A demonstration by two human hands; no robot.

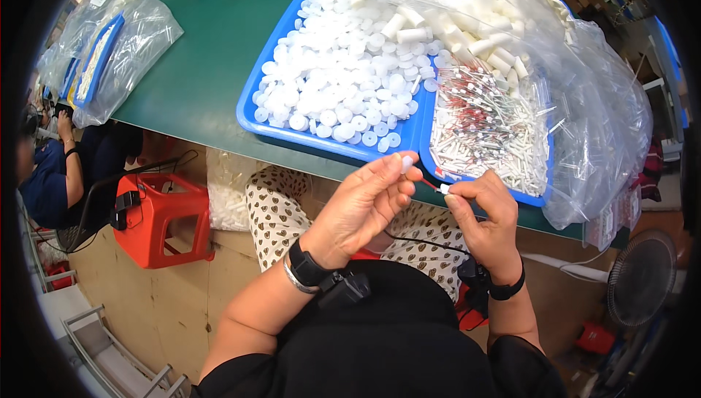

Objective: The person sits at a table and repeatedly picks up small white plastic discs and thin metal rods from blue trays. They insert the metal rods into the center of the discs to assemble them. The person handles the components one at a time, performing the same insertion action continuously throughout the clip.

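Note:
My left hand [369, 201] is raised in front of the table edge, thumb and forefinger pinching a small white plastic disc [407, 163]. A little to its right, my right hand [488, 212] pinches a small white connector piece [444, 189] with a thin red wire pointing toward the left fingertips. Whether the wire touches the disc cannot be made out. Just beyond my hands, a blue tray [252, 117] is heaped with round white discs [328, 69]. Beside it, a smaller blue tray [540, 197] holds many slim white pieces with red and dark wires [489, 128].
White foam-like cylinders [482, 25] lie in a clear plastic bag [599, 120] behind and right of the trays. The table [197, 55] is green. A red stool [164, 219] and a seated person [55, 171] are at the left; a fan [642, 277] stands at the right.

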